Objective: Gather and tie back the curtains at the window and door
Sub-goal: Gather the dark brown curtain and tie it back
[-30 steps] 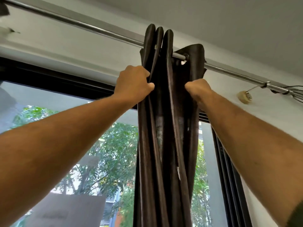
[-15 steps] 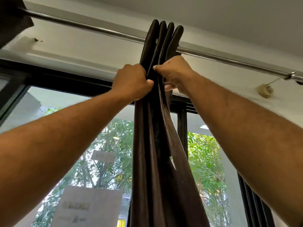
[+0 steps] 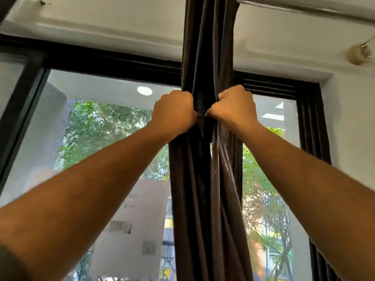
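In front of the black-framed window (image 3: 113, 63), a little right of its middle, the dark curtain (image 3: 205, 189) hangs as one narrow bundle of folds from above the top of the view down past the bottom edge. Both hands are clamped on it at the same height, just below the top bar of the frame. The left hand (image 3: 174, 113) has its fingers curled tight round the left side of the bundle; the right hand (image 3: 235, 107) is fisted on the right side, and the two sets of knuckles almost meet in the middle, with only a thin strip of fabric showing between them.

A second ago the hands were up near the curtain rod (image 3: 304, 9), apart from each other, with the pleats spread wider and one fold standing out to the right. Half a second ago they had closed in on the pleats just under the rod. Now they are lower on the cloth, the rod has slid almost out of the top of the view, and the folds run straight and close together. I judge that the gathering of this panel is nearly done: the fabric is pulled into one column and glass shows on both sides of it. No tie-back, cord or hook is visible here, so the tying itself does not look started. A small wall fitting (image 3: 358, 53) sits far right, well apart from the curtain.
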